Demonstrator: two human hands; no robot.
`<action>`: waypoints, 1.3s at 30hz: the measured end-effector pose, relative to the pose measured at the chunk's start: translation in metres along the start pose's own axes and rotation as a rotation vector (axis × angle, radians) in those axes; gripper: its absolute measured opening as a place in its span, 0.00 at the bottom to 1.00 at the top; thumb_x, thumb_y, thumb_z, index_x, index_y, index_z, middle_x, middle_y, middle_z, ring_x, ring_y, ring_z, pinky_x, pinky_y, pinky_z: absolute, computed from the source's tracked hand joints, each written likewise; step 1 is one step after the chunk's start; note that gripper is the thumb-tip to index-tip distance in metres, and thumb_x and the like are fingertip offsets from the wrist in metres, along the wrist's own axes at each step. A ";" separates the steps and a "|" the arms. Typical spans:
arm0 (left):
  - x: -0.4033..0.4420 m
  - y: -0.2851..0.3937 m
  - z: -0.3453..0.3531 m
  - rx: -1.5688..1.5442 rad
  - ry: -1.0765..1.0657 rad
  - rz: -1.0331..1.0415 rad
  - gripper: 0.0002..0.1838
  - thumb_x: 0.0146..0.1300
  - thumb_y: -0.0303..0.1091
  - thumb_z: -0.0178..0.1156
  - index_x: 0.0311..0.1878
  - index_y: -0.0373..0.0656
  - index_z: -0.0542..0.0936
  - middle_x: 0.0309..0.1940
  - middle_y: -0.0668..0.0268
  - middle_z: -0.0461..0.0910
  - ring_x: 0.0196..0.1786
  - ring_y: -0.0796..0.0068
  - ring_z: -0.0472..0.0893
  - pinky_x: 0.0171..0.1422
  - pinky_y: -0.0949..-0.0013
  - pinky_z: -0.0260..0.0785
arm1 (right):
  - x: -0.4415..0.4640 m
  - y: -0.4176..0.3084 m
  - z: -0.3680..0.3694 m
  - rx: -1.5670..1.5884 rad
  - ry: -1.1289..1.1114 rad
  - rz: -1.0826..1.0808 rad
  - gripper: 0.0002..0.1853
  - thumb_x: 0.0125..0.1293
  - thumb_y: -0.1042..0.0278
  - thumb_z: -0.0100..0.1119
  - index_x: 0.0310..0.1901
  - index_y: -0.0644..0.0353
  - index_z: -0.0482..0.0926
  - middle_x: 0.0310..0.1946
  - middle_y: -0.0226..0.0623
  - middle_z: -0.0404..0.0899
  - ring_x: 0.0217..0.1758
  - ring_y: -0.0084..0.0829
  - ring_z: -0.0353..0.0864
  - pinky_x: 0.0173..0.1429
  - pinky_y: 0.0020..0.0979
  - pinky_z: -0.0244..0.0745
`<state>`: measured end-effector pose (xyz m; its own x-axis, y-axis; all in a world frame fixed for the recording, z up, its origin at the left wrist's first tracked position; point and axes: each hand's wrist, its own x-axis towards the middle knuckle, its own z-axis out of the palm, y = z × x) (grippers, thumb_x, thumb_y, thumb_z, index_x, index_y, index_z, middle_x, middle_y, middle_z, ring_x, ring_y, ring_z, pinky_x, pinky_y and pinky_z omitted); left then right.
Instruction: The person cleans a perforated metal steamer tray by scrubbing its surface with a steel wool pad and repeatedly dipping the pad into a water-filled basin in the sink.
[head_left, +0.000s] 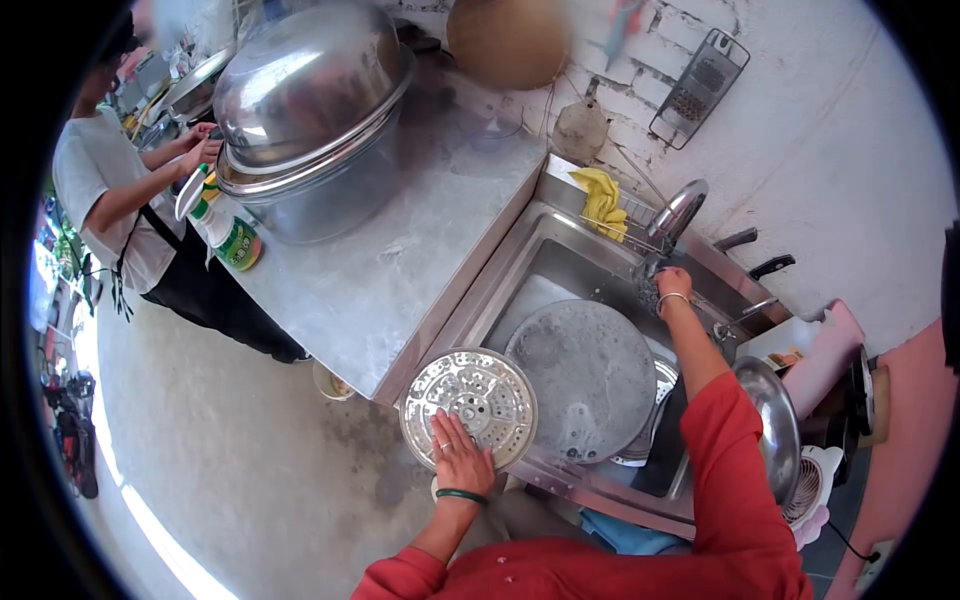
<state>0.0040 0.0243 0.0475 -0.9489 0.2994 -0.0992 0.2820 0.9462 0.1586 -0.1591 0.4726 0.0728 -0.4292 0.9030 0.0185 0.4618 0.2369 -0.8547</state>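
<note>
My left hand [461, 462] holds a round perforated metal steamer plate [490, 385] at its near rim, fingers spread over its face. The plate overlaps the sink's left front edge. My right hand [675, 284] is closed around a dark wire scouring pad [648, 286] beneath the faucet [684, 212]. Between my hands, a large round pan of greyish, sudsy water [580, 380] sits in the steel sink [525, 275]. Another perforated metal piece [655, 410] shows partly under the pan's right side.
A yellow cloth [602, 202] hangs on a rack behind the sink. Left, the metal counter [370, 290] bears a big domed steel pot [310, 90] and a spray bottle [232, 238]. Another person [110, 180] stands beyond. A metal bowl [768, 425] leans at right.
</note>
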 end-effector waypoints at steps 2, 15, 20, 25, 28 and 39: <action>0.001 -0.002 -0.002 -0.023 0.005 0.011 0.42 0.61 0.49 0.49 0.66 0.19 0.52 0.68 0.33 0.46 0.72 0.38 0.46 0.73 0.53 0.48 | -0.015 -0.004 -0.003 -0.031 0.025 -0.012 0.18 0.45 0.72 0.63 0.41 0.67 0.79 0.38 0.49 0.81 0.46 0.44 0.80 0.50 0.38 0.72; 0.012 -0.063 -0.005 -0.338 0.521 0.014 0.40 0.40 0.49 0.72 0.55 0.36 0.70 0.50 0.55 0.72 0.54 0.52 0.71 0.58 0.58 0.63 | -0.299 -0.034 0.040 -0.048 -0.552 -0.641 0.13 0.50 0.65 0.67 0.35 0.59 0.75 0.34 0.39 0.75 0.39 0.41 0.76 0.43 0.38 0.72; -0.001 -0.056 0.020 -0.561 0.600 -0.289 0.51 0.35 0.42 0.77 0.62 0.33 0.60 0.58 0.47 0.64 0.58 0.46 0.67 0.64 0.53 0.59 | -0.366 -0.010 0.065 -0.333 -0.542 -1.086 0.12 0.51 0.63 0.63 0.36 0.56 0.74 0.38 0.38 0.69 0.44 0.42 0.72 0.44 0.42 0.69; -0.013 -0.061 0.027 -0.833 0.474 -0.389 0.49 0.41 0.42 0.75 0.63 0.33 0.58 0.56 0.43 0.68 0.56 0.44 0.71 0.58 0.56 0.65 | -0.364 -0.010 0.074 -0.353 -0.612 -1.036 0.12 0.53 0.62 0.62 0.36 0.57 0.74 0.37 0.39 0.69 0.45 0.41 0.71 0.47 0.42 0.69; -0.021 -0.053 0.025 -0.921 0.279 -0.547 0.49 0.43 0.43 0.73 0.64 0.34 0.57 0.52 0.42 0.72 0.51 0.44 0.75 0.53 0.55 0.68 | -0.361 -0.017 0.092 -0.282 -0.548 -1.102 0.10 0.52 0.64 0.62 0.32 0.57 0.73 0.33 0.38 0.69 0.40 0.43 0.72 0.42 0.43 0.69; -0.013 -0.074 0.095 -1.288 0.126 -0.599 0.33 0.46 0.45 0.72 0.47 0.33 0.69 0.32 0.47 0.80 0.37 0.49 0.82 0.38 0.54 0.73 | -0.367 -0.024 0.094 -0.294 -0.569 -1.087 0.09 0.52 0.64 0.62 0.31 0.54 0.73 0.32 0.36 0.71 0.40 0.40 0.72 0.46 0.41 0.68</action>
<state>0.0088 -0.0382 -0.0567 -0.9023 -0.1766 -0.3932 -0.4178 0.1339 0.8986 -0.0854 0.1017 0.0381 -0.9341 -0.0724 0.3497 -0.2151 0.8956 -0.3893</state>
